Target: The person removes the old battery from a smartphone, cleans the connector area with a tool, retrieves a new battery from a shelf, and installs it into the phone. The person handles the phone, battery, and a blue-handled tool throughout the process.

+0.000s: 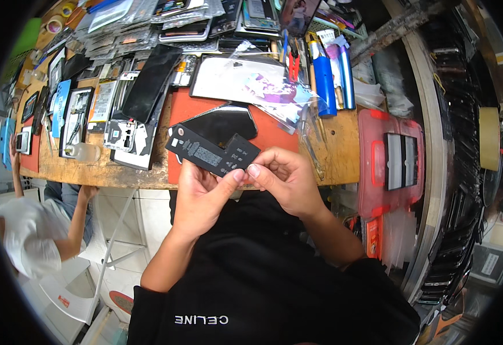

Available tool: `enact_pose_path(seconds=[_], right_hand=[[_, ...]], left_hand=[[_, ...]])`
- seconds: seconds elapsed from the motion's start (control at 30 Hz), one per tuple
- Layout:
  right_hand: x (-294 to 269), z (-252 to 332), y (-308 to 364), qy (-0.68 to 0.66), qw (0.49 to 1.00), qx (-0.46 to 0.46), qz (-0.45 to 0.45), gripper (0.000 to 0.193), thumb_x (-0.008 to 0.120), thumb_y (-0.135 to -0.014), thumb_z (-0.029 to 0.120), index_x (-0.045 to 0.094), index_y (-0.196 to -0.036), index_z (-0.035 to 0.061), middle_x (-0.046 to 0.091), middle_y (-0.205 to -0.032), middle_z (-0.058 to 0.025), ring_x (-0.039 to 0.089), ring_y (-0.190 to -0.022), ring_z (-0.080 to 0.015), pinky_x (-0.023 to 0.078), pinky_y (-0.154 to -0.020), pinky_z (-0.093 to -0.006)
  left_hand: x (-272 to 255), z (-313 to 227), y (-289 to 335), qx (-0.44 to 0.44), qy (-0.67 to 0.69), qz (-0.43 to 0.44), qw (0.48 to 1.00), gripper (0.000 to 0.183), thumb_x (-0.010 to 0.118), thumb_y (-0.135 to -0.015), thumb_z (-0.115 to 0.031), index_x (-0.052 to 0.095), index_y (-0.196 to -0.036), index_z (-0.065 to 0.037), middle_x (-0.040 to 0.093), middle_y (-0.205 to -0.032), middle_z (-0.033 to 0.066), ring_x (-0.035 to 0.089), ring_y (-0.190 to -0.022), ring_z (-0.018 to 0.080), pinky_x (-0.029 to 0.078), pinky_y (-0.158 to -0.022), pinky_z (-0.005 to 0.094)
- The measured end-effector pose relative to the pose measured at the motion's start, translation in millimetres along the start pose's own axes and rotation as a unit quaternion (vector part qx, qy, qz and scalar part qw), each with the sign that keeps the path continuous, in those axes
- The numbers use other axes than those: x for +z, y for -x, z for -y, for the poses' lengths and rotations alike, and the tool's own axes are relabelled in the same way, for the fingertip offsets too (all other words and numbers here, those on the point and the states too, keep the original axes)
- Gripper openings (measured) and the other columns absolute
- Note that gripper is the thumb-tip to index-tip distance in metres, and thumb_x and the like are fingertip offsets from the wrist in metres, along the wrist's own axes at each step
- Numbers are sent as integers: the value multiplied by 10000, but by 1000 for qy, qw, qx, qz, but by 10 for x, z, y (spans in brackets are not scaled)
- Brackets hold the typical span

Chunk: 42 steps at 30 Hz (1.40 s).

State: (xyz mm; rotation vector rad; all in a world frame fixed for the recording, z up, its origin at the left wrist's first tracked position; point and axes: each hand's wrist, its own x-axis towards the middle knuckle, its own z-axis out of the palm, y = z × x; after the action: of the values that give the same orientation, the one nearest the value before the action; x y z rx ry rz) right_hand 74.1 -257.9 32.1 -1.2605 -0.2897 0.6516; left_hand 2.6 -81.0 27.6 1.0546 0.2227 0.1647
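Observation:
A black, L-shaped phone battery (205, 150) with pale printing is held up over the red mat (176, 106) at the bench's front edge. My left hand (202, 198) grips its lower edge, thumb on top and the other fingers beneath. At its near right corner my right hand (291, 181) pinches the edge between thumb and fingers. Partly covered by the battery, a black phone (237, 119) lies on the mat. Just behind it is a white-faced phone or tablet panel (217, 77), overlapped by a clear plastic bag (283, 95).
Phone parts (102, 103) crowd the wooden bench at left, with a small clear bottle (83, 152). Bagged parts (113, 43) are stacked behind. Red-handled pliers (293, 63) and a blue cylinder (324, 83) stand back right. A red case (372, 161) is at right; another person (39, 230) sits left.

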Motion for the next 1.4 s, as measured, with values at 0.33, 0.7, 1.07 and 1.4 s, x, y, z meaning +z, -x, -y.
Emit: enact_pose_path(seconds=[0.33,0.7,1.07,1.4], right_hand=[[69,10,-31,-19,1000,2,-3,82,677,-1084,59,686,-1076,-23,753,-998,-60,689,-879,-68,566,-772,-235],[134,25,-64,4,1000,11,-11,110,696,-1083,106,672,-1054,2,730,-951,-36,632,-801,-51,514,-720,-229],[127,57,-32,27,999,11,24,94,662,-1097,68,673,-1114,-23,749,-1019,-55,695,-920,-73,572,-808,-257],[261,-24,21,14,999,-24,-24,101,674,-1077,22,725,-1122,-52,780,-1026,-73,737,-922,-100,603,-842,-267]], left_hand=[[16,-44,39,-2,-55,-21,998,384,724,-1009,78,525,-1329,3,721,-1183,93,728,-1004,114,606,-809,265],[19,-76,39,-16,-12,-21,1000,425,707,-1002,91,466,-1344,16,703,-1196,117,741,-1053,159,647,-878,313],[18,-102,87,-4,-35,-38,999,428,758,-981,40,493,-1316,21,712,-1141,116,739,-951,150,639,-808,297],[-80,-106,55,-21,6,-24,999,370,748,-1002,30,519,-1292,25,714,-1085,105,729,-951,143,623,-808,294]])
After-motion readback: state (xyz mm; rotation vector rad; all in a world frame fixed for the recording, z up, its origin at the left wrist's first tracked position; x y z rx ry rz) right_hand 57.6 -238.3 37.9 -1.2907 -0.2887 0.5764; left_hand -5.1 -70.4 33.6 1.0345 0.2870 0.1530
